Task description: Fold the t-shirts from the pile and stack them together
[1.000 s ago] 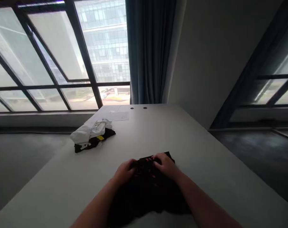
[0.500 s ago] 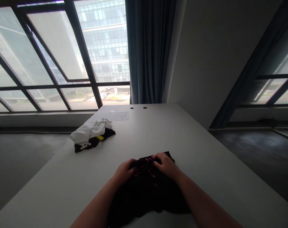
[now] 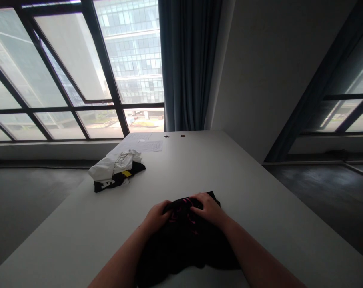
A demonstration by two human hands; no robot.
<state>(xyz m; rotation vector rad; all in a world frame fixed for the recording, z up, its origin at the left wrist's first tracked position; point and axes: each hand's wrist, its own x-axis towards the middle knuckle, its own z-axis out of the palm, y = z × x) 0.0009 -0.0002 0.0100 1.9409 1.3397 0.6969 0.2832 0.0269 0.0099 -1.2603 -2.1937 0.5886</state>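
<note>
blue curtain (image 3: 189,68) beside window (image 3: 73,56) | papers (image 3: 151,147), perhaps printed, on white table (image 3: 205,160) | building (image 3: 133,60) outside

Garment (image 3: 187,248) on table (image 3: 259,208), clothes pile (image 3: 117,170) behind left, papers (image 3: 152,147) beyond pile

Markings: no legible text.
Pink marks (image 3: 195,232) on the near black garment (image 3: 187,250), white marking (image 3: 107,184) on the dark cloth (image 3: 118,179) at left, fine print on the far-left paper sheet (image 3: 153,147): indistinct, unreadable.

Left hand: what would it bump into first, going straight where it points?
The left hand would first meet the black cloth it's touching, then maybe the right hand; depth is hard to judge.
</note>
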